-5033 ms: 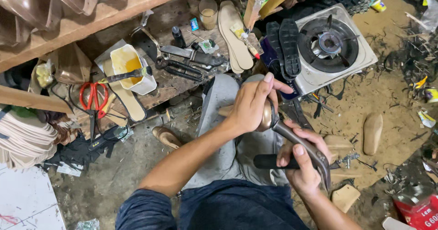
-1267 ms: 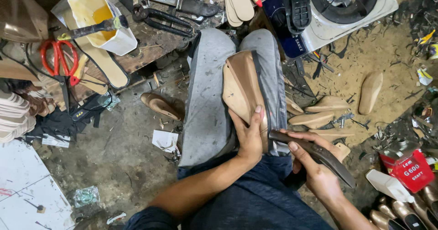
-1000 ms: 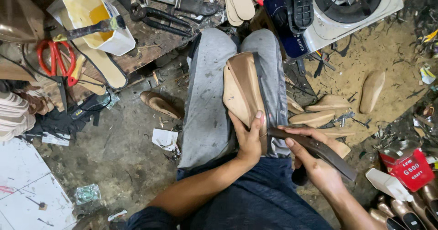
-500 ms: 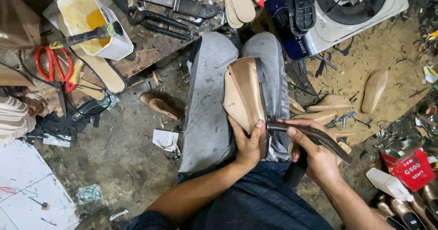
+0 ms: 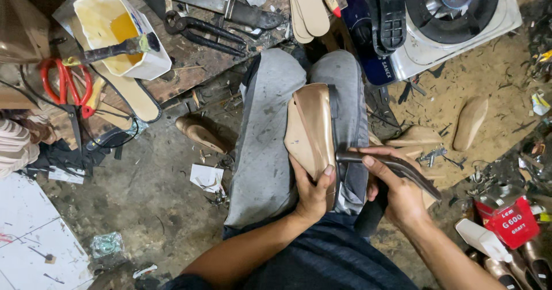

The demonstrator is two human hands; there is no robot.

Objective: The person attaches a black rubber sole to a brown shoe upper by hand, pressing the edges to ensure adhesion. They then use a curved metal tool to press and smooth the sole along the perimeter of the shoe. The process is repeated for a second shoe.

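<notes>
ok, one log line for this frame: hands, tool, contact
left hand: holds tan shoe on lap | right hand: grips dark metal tool | tool tip: at shoe edge

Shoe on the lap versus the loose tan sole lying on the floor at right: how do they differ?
The shoe is glossy, shaped, gripped by the left hand and worked with the right hand's tool; the sole is matte, flat and untouched. The shoe rests on the knee; the sole lies on the floor. Both are tan.
</notes>
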